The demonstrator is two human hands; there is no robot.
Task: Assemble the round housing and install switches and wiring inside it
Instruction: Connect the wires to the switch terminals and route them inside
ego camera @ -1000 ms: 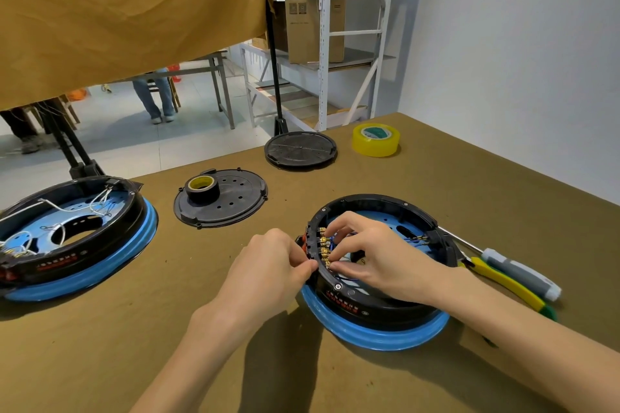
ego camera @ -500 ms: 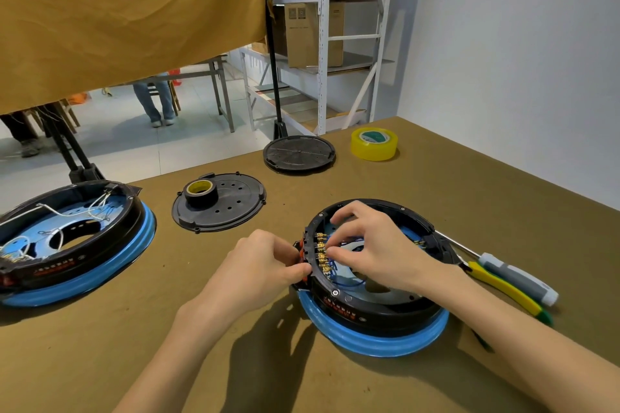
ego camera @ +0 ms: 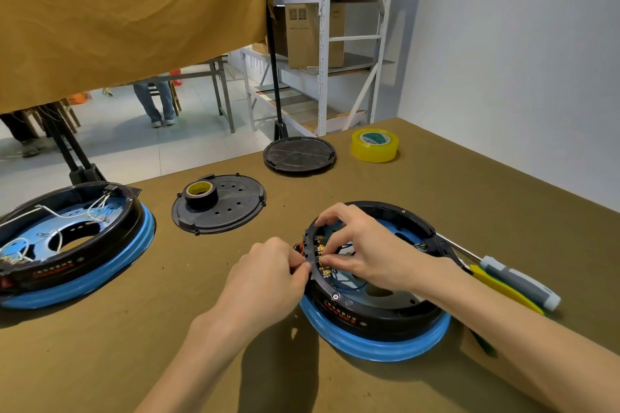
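Near the counter's front edge, right of middle, the round housing sits flat on its blue ring, open side up, so both hands can reach the switches at its left wall: left hand pinches the wall from outside, likely bracing it, while right hand reaches inside, fingertips pinched on the brass terminals by a thin blue wire. Screwdrivers lie just right of it within reach. The counter is olive-brown; a second housing at the left edge, two black lids, tape rolls, shelving and white wall beyond.
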